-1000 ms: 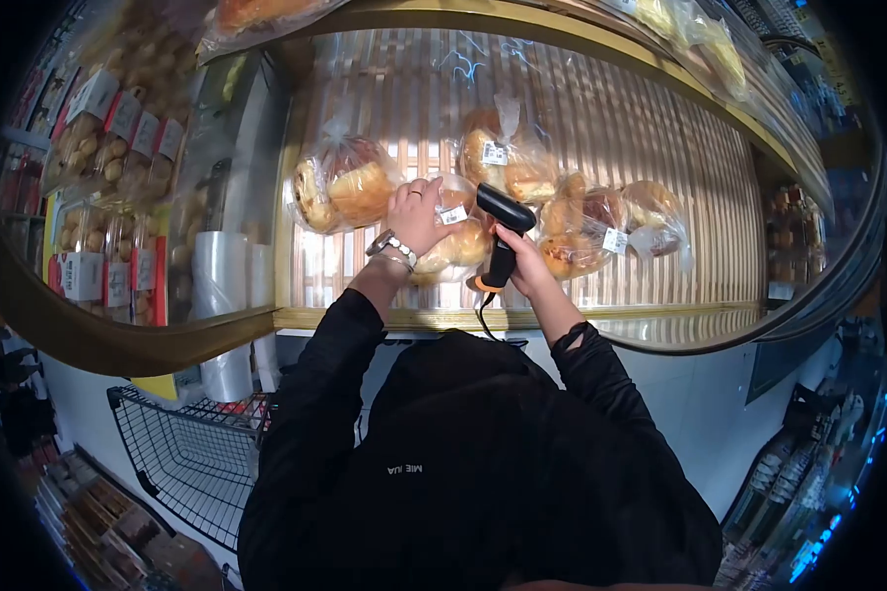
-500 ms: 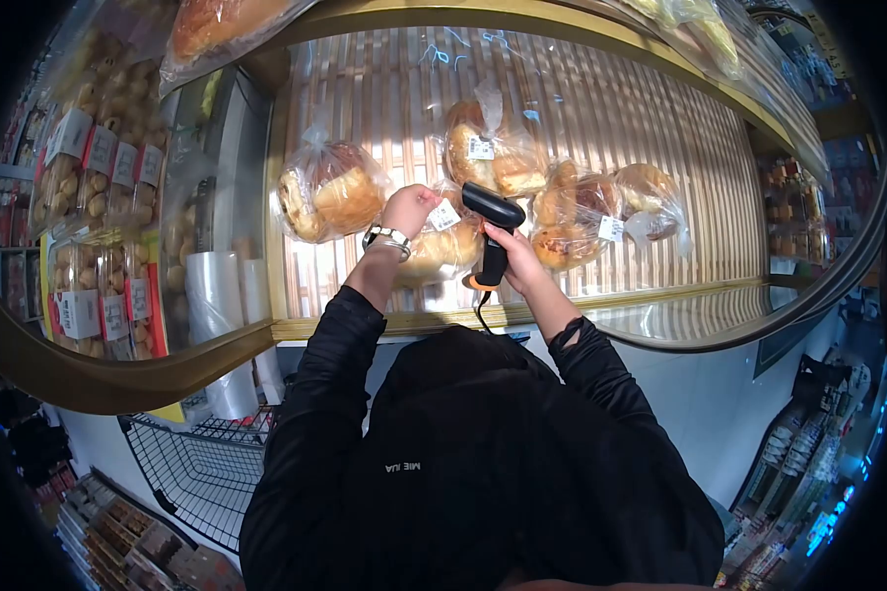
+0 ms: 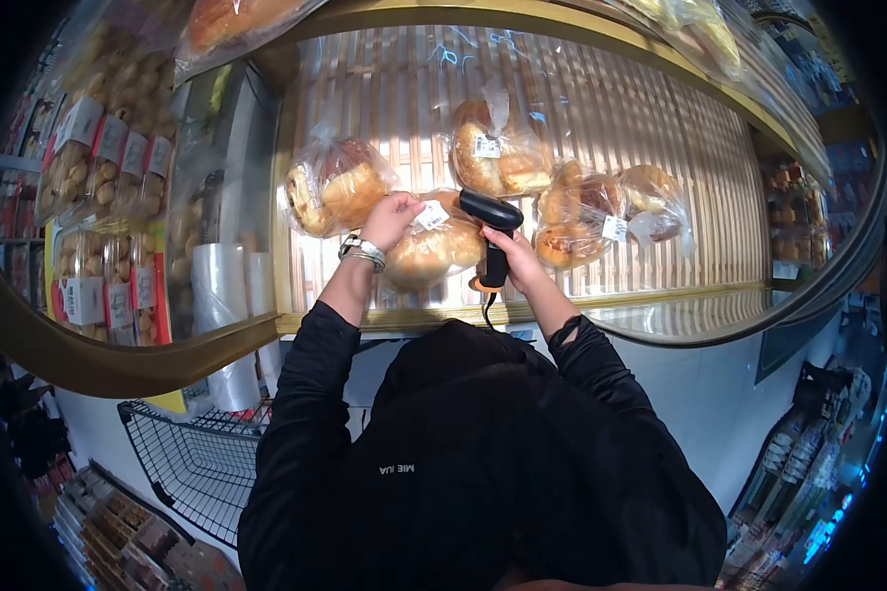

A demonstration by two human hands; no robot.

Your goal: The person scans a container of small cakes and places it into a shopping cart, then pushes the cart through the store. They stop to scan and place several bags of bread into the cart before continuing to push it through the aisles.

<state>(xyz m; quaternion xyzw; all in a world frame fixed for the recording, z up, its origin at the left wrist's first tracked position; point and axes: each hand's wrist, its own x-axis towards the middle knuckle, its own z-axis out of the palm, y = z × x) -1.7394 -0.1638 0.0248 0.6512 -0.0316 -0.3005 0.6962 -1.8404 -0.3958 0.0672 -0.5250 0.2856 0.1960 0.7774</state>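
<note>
My right hand (image 3: 510, 252) is wrapped round the handle of a black barcode scanner (image 3: 491, 210), whose head points left. Under and beside my left hand (image 3: 392, 219) lies a bagged bread (image 3: 426, 258) with a white price label (image 3: 432, 216). The fingers of my left hand are pinched together at the label's left edge. Other bagged breads lie around: one on the left (image 3: 337, 187), one behind (image 3: 501, 158) with its own label, and a labelled one to the right (image 3: 577, 222).
The breads rest on a slatted wooden shelf (image 3: 710, 187) with a gold front edge. Packaged round goods (image 3: 108, 286) and a plastic roll (image 3: 222, 295) stand at the left. Below is a wire cart (image 3: 202, 458). A scanner cable hangs over the edge.
My left hand has moved slightly left and down, uncovering more of the front bread and its label. The scanner stays in my right hand, almost unmoved.
</note>
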